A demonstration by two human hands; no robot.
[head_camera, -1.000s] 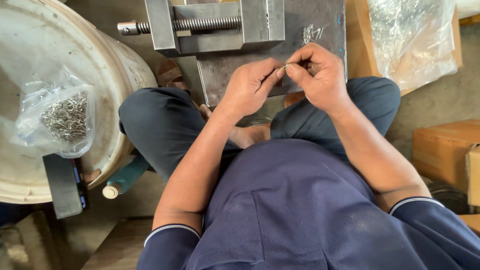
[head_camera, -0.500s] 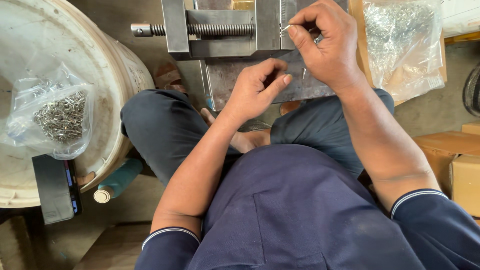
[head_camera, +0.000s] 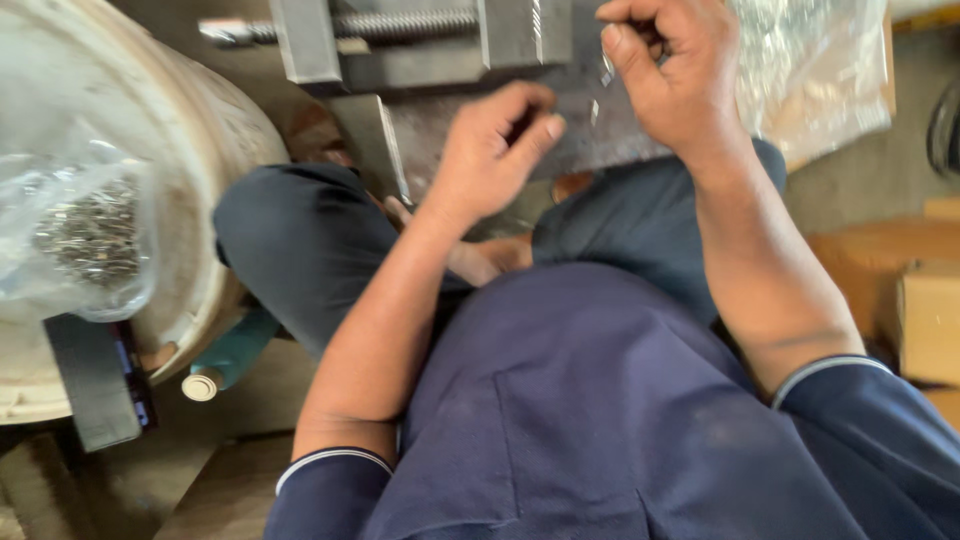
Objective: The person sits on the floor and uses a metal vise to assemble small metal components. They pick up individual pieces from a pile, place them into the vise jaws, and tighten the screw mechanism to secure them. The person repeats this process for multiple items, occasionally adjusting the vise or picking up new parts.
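My right hand is raised beside the grey metal vise, fingers pinched on a small thin metal piece near the vise's right jaw. My left hand hovers lower, over the steel plate under the vise. Its fingers are loosely curled and apart, and nothing shows in them. I sit cross-legged in dark blue clothes, and my knees flank the plate.
A large white drum lies at left with a clear bag of small metal parts on it. A teal-handled tool and a black block lie below it. Another clear bag and cardboard boxes are at right.
My right hand has drawn away from my left hand and risen toward the vise with the small piece. My left hand has stayed low and loosened its fingers.
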